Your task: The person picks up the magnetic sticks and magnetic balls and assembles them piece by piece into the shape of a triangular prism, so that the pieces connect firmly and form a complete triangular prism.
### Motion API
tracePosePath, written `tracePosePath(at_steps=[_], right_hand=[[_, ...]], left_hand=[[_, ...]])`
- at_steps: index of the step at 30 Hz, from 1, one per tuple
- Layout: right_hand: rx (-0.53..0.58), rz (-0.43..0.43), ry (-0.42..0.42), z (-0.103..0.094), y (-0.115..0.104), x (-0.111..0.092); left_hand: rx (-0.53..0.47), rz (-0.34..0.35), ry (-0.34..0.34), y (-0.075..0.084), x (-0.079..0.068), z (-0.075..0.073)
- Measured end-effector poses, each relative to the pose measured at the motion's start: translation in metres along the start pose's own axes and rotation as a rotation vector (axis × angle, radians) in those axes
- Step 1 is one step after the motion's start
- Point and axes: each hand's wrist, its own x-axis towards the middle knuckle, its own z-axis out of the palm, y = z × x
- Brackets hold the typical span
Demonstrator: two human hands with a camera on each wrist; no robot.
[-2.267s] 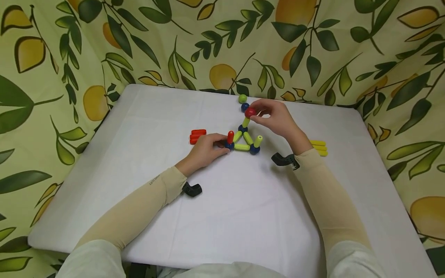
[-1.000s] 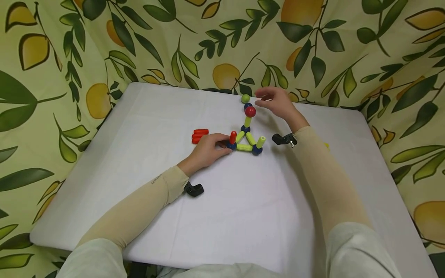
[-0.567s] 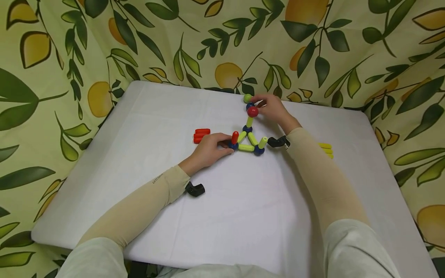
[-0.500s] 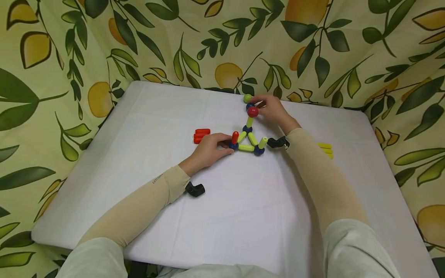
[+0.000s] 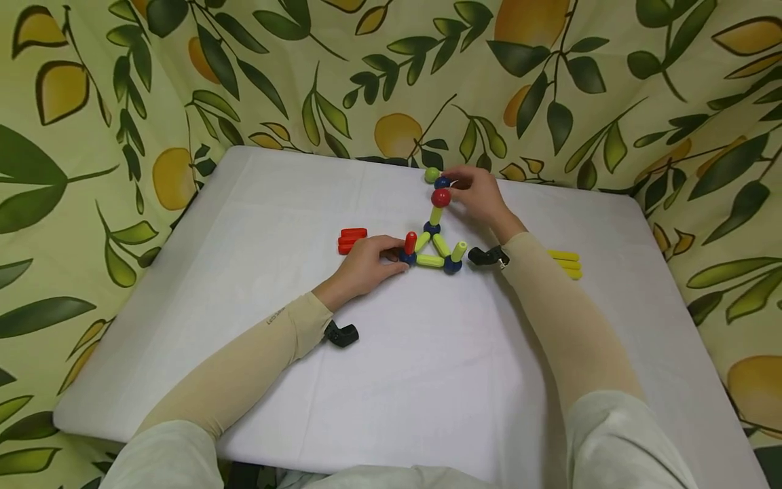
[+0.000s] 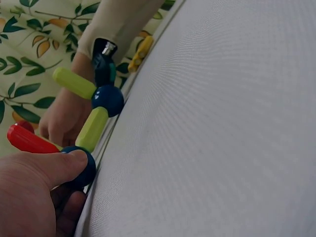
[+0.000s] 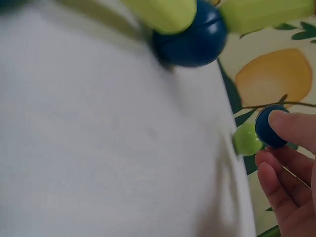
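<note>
On the table stands a triangle of yellow-green rods (image 5: 430, 261) joined by blue balls (image 5: 453, 264). A red rod (image 5: 411, 242) rises from its left ball, a yellow-green rod (image 5: 459, 251) from the right one. The rear upright rod carries a red ball (image 5: 440, 197). My left hand (image 5: 364, 263) grips the left corner's blue ball (image 6: 84, 170), thumb on top. Behind the frame, my right hand (image 5: 479, 197) pinches a loose blue ball (image 7: 269, 129) between thumb and fingers. A green ball (image 5: 432, 175) lies just beyond it.
Several red rods (image 5: 352, 240) lie left of the frame, partly behind the left hand. Yellow rods (image 5: 566, 265) lie to the right, partly covered by the right forearm. The table's far edge (image 5: 366, 161) runs close behind the green ball, with a patterned curtain (image 5: 281, 75) beyond.
The right hand has let go of the red ball, which stays on the rear rod, moved back, and taken hold of the loose blue ball. The left hand has stayed in place.
</note>
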Motion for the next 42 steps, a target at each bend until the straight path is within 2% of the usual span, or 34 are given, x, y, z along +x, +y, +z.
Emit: tracePosePath(at_steps=[6,14,21,25,29,36,42], right_hand=[[0.064,-0.030,0.073,-0.016,-0.014,-0.020],[0.130,-0.130,0.177,-0.040,-0.038,-0.062],[0.150,-0.243,0.197,-0.058,-0.049,-0.101],[0.130,-0.267,0.151,-0.067,-0.055,-0.119],[0.078,-0.282,0.066,-0.075,-0.063,-0.128],[-0.017,-0.233,-0.101,-0.082,-0.075,-0.133],[-0.120,-0.257,-0.229,-0.073,-0.072,-0.130]], left_hand=[[0.009,0.003,0.004,-0.001,0.001,-0.001],[0.011,-0.019,0.000,-0.004,0.000,0.000],[-0.007,-0.001,-0.003,-0.004,-0.001,0.003],[-0.012,0.007,-0.008,-0.003,0.000,0.003],[-0.017,0.017,0.009,-0.002,0.001,0.002],[-0.010,0.019,0.014,0.000,0.004,0.000],[0.004,-0.018,0.019,0.001,0.001,0.002]])
